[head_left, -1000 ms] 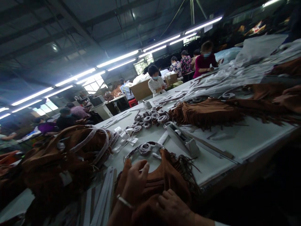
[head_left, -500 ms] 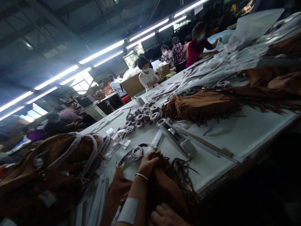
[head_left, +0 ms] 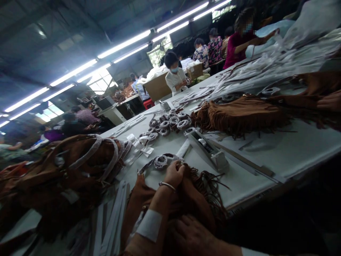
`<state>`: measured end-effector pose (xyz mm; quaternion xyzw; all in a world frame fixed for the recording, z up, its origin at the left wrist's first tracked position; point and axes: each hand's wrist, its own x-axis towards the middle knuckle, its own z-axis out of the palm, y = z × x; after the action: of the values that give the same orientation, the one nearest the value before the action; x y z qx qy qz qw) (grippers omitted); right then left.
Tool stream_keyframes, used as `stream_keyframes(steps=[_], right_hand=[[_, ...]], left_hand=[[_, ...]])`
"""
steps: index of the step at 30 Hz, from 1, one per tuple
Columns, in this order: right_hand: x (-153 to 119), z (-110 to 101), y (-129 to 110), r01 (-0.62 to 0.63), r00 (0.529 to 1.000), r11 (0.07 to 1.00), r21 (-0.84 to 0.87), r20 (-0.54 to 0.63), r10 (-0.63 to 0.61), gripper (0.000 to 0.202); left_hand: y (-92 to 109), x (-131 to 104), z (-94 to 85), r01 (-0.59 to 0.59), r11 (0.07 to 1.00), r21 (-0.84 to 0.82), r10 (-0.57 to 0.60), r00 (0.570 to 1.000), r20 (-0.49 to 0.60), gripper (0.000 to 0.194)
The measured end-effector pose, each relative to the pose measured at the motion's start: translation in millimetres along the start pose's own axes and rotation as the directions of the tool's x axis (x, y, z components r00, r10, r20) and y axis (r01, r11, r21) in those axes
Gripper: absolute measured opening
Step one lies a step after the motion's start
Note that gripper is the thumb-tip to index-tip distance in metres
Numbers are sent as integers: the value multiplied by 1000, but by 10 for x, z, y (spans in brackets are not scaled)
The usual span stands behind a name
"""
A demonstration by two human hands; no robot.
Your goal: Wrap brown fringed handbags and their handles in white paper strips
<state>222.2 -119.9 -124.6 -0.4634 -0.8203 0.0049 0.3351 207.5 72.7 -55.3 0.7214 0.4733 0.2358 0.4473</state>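
A brown fringed suede-like bag [head_left: 198, 202] lies at the table's near edge, its fringe spread to the right. My left hand [head_left: 174, 175], with a bangle at the wrist, is closed on the bag's upper edge beside the strap. The wrapped strap [head_left: 161, 162] loops beyond that hand and ends in a coil on the table. Lower down, my right hand [head_left: 190, 233] lies over the bag's dark body with its fingers stretched out to the left; the fingertips are in shadow. A tape dispenser [head_left: 209, 149] stands just past the bag, to the right.
More brown bags [head_left: 66, 174] with wrapped handles are heaped at left, beside pale flat strips [head_left: 113, 217]. Several wrapped coils [head_left: 170, 122] sit mid-table. Another fringed bag [head_left: 239, 113] lies at right, near another person's hand [head_left: 330, 102]. Co-workers stand across the table.
The view has shifted, so the scene sits further right. My right hand has come further in over the bag, its fingers straighter. Another person's hand has appeared at the right edge.
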Motion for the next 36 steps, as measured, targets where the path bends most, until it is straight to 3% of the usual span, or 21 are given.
stream_keyframes(steps=[2, 5, 7, 9, 11, 13, 15, 18, 21, 24, 26, 29, 32, 36], right_hand=[[7, -243, -65, -69, 993, 992, 104, 106, 58, 35], [74, -579, -137, -165, 967, 971, 175, 221, 125, 23], [117, -762, -146, -196, 961, 959, 203, 232, 148, 15], [114, -898, -106, -205, 970, 953, 223, 179, 167, 18], [52, -966, -9, -256, 967, 948, 190, 47, 251, 26], [-52, -964, 127, -388, 910, 911, 137, -102, 403, 35], [-160, -912, 267, -562, 803, 815, 142, -144, 578, 43], [-248, -830, 411, -713, 680, 668, 213, -22, 732, 48], [-208, -816, 454, -778, 577, 526, 343, 62, 814, 50], [-107, -849, 442, -743, 450, 225, 631, 222, 865, 53], [-61, -856, 439, -652, 411, 24, 758, 327, 851, 50], [-65, -815, 496, -568, 361, -133, 812, 391, 847, 42], [-134, -743, 622, -552, 328, -193, 811, 424, 844, 31], [-211, -689, 744, -590, 350, -182, 786, 453, 820, 22]], left_hand=[[140, -185, -195, -152, 976, 154, 158, 987, -31, 42], [283, -689, -616, -383, 844, 374, 406, 913, 18, 34], [289, -1144, -855, -384, 829, 407, 401, 915, 47, 30], [220, -1610, -975, -350, 842, 412, 332, 936, 116, 31], [108, -1994, -959, -354, 830, 430, 284, 933, 220, 39], [9, -2238, -845, -353, 802, 483, 247, 931, 269, 49], [-39, -2336, -697, -326, 769, 551, 226, 943, 243, 49], [-28, -2321, -513, -326, 741, 587, 237, 945, 226, 42], [-12, -2284, -399, -357, 718, 598, 251, 934, 256, 51], [-42, -2306, -333, -373, 692, 619, 272, 928, 255, 53], [-73, -2343, -313, -394, 691, 606, 316, 919, 238, 51], [-119, -2411, -333, -414, 706, 574, 393, 904, 169, 44], [-178, -2488, -449, -412, 708, 574, 439, 893, 100, 39], [-337, -2573, -822, -291, 698, 654, 375, 927, 11, 34]])
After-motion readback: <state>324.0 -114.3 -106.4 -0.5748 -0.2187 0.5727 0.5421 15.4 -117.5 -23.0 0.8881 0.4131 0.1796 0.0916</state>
